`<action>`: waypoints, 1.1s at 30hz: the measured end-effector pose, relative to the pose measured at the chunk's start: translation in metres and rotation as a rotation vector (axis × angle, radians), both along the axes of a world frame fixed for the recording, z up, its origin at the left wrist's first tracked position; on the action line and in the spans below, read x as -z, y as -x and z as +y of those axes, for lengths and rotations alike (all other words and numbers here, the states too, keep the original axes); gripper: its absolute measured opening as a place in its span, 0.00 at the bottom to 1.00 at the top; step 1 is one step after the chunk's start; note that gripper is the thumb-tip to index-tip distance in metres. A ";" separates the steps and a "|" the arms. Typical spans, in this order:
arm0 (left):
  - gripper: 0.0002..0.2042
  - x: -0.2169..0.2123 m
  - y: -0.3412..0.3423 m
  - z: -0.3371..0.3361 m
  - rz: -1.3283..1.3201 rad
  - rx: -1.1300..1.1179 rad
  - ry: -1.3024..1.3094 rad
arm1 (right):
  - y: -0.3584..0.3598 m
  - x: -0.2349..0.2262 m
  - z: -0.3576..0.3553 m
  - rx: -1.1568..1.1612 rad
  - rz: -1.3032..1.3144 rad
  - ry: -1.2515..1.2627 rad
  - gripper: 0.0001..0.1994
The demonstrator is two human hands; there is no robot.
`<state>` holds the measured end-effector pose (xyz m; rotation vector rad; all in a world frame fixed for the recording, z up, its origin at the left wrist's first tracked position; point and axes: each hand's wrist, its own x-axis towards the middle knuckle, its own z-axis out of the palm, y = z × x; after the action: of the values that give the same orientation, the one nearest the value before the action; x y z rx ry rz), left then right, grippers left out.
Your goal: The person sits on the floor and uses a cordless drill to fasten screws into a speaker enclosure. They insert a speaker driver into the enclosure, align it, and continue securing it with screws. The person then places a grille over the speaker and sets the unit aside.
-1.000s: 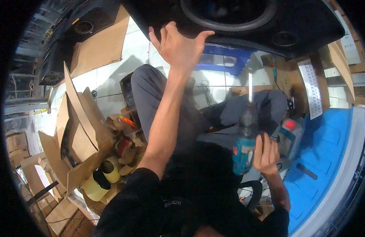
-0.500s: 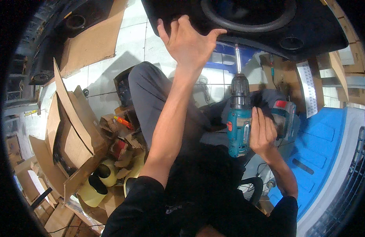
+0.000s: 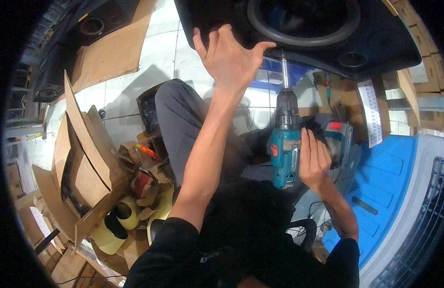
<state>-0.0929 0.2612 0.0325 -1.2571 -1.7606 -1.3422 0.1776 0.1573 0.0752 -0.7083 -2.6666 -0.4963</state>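
A black speaker cabinet [image 3: 395,53] with a large round cone opening stands tilted at the top of the view. Against its near left part rests my left hand [image 3: 234,60], fingers spread and thumb stretched out to the right. My right hand [image 3: 314,158] is wrapped round a teal cordless drill [image 3: 285,158] with a black chuck and a red-marked battery. Its long metal bit [image 3: 285,72] points away from me, the tip at the cabinet's near edge below the cone's rim. Whether a screw sits at the tip is too small to tell.
To the left lie open cardboard boxes [image 3: 94,149], yellow tape rolls [image 3: 109,235] and an orange-handled tool [image 3: 147,151]. A blue plastic panel [image 3: 375,187] is at the right. Flat cardboard [image 3: 111,60] and another black speaker [image 3: 92,26] lie at the far left.
The drill and my right hand have shifted slightly left, with the bit tip still near the cabinet's edge. My left hand stays spread on the cabinet.
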 end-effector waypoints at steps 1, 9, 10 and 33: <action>0.41 0.000 0.000 0.000 -0.003 0.006 -0.003 | 0.000 0.000 0.000 0.019 -0.005 -0.007 0.16; 0.42 0.000 0.000 -0.001 -0.010 0.018 0.016 | 0.004 0.002 0.002 -0.006 0.050 0.044 0.20; 0.42 0.000 0.000 -0.001 -0.011 0.019 0.017 | 0.004 0.003 0.003 0.005 0.046 0.053 0.20; 0.41 0.001 0.000 0.001 -0.001 -0.005 -0.021 | 0.011 0.014 0.001 0.022 0.075 0.062 0.20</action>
<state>-0.0928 0.2626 0.0318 -1.2396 -1.7444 -1.3553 0.1670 0.1585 0.0617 -0.7593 -2.6167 -0.3864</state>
